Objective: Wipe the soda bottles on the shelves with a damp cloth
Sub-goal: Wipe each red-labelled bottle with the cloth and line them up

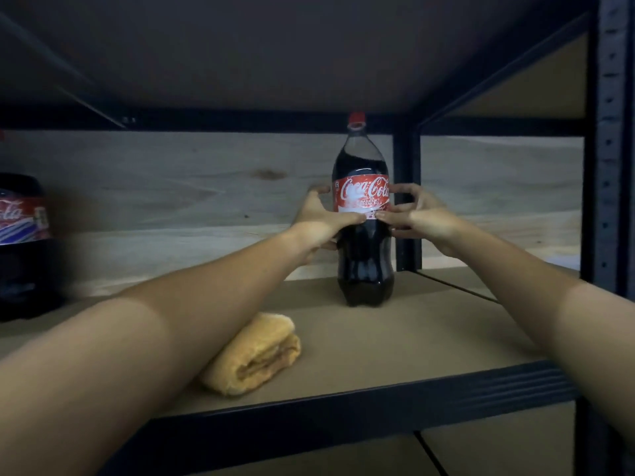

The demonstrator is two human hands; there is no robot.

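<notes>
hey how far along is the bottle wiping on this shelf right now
Done: nothing that shows; whether either bottle is clean can't be told. In hand: the left hand and right hand grip the upright cola bottle at its label, with no cloth in them. Left: the folded yellow cloth lies on the shelf board, and a second bottle stands at far left.

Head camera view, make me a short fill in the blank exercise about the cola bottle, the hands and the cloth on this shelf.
1. The dark plastic cola bottle with the red label stands upright and wears a ____ cap.
2. The left hand and right hand both hold the bottle at its ____.
3. The folded yellow cloth lies on the brown shelf board, held by ____ hand.
4. A second cola bottle stands at the far ____ edge of the view.

Missing words: red; label; neither; left
</notes>
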